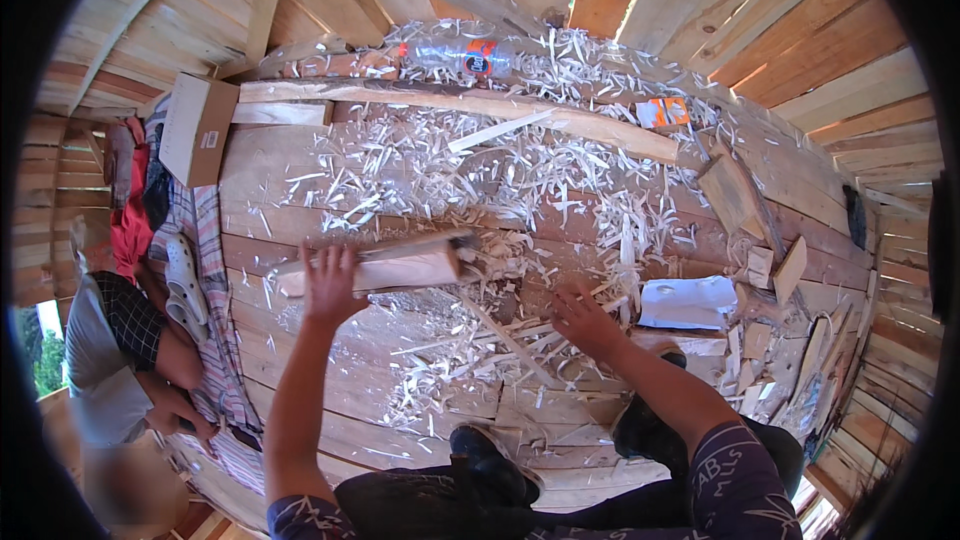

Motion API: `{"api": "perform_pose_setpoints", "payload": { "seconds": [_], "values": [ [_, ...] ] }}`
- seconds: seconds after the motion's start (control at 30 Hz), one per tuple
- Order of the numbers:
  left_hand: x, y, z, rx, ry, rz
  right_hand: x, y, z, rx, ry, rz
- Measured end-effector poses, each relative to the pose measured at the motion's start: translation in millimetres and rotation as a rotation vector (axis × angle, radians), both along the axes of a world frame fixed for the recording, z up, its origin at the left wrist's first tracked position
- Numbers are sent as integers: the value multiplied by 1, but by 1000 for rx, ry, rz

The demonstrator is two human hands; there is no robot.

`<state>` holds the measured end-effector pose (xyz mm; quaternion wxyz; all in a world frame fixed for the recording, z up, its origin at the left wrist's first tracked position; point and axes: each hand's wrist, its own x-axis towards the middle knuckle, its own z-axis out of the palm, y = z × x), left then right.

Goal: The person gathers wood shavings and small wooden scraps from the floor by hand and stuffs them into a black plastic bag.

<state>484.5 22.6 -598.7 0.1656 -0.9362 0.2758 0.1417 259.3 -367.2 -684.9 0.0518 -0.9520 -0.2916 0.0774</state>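
Observation:
My left hand (pixel 333 285) lies over the left part of a squared wooden block (pixel 408 269), its fingers across the top and its thumb on the near side. The block's pale cut face is toward me, and its right end reaches into a heap of shavings. To the right, my right hand (pixel 585 322) hovers low over or touches loose wood shavings (pixel 520 340); I cannot tell which. Its fingers are slightly bent and apart, with nothing seen in them. A thin wooden strip (pixel 505 340) lies slantwise between my hands.
White paper (pixel 688 302) lies right of my right hand, near wood offcuts (pixel 760 265). A long board (pixel 480 103) and a plastic bottle (pixel 455 57) lie at the back. A cardboard box (pixel 200 130), clogs (pixel 185 285) and a seated person (pixel 130 350) are at left.

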Motion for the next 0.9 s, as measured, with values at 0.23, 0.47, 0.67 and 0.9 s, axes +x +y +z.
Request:
{"api": "perform_pose_setpoints", "payload": {
  "seconds": [0.23,0.47,0.67,0.9],
  "values": [
    [-42,95,14,-11,-49,431,11,-38,10,-73,92,147],
    [-127,170,-19,125,9,734,60,-56,21,-2,319,165],
    [-150,149,-37,106,164,995,187,-70,26,326,-25,-607],
    [-154,116,56,-238,185,1005,325,-36,47,247,-177,-521]
  ]
}}
